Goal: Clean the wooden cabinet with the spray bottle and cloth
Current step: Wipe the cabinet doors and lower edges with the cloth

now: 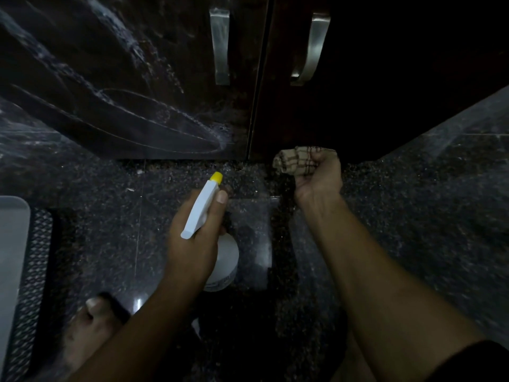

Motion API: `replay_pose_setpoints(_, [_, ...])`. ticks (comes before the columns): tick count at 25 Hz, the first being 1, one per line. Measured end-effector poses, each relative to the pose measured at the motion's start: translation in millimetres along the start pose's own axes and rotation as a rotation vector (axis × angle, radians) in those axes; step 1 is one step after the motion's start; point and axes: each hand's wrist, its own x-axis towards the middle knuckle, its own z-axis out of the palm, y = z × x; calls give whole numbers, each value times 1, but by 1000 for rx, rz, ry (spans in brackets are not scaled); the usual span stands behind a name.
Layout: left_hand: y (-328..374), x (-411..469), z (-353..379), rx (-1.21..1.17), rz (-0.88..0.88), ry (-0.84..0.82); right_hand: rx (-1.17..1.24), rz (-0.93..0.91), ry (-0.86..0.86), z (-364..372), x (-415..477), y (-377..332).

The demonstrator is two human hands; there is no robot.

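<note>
We face the dark wooden cabinet (137, 78) across the top of the frame, its left door streaked with pale wet smears.

In the centre, our left hand (192, 241) has its grip wrapped round the white spray bottle (203, 208), yellow nozzle pointing at the door's lower edge. To the right, our right hand (319, 175) is fisted tight on a bunched beige checked cloth (292, 161) at the foot of the right door. Two metal handles (220, 48) flank the door seam above the speckled floor (413, 216).

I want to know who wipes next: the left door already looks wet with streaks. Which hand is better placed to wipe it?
The right hand. It grips the bunched checked cloth low at the cabinet's foot, near the seam beside the left door. The left hand is busy holding the spray bottle.
</note>
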Motion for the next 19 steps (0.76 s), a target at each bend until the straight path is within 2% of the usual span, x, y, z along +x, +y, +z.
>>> replay_pose_setpoints(7, [-5,-2,6,42,42,-37,-159,222,-134,26,-16,68])
replay_pose_setpoints(10, [-7,-3,7,47,36,-39,-180,173,-158,8,-1,36])
replay_pose_setpoints(13, [-10,-5,8,37,20,-56,-58,88,-55,-8,18,9])
replay_pose_setpoints(16, [-14,-7,11,39,20,-50,-152,95,-57,3,14,30])
replay_pose_setpoints(19, [-14,-4,17,44,29,-58,-280,190,-150,15,-4,58])
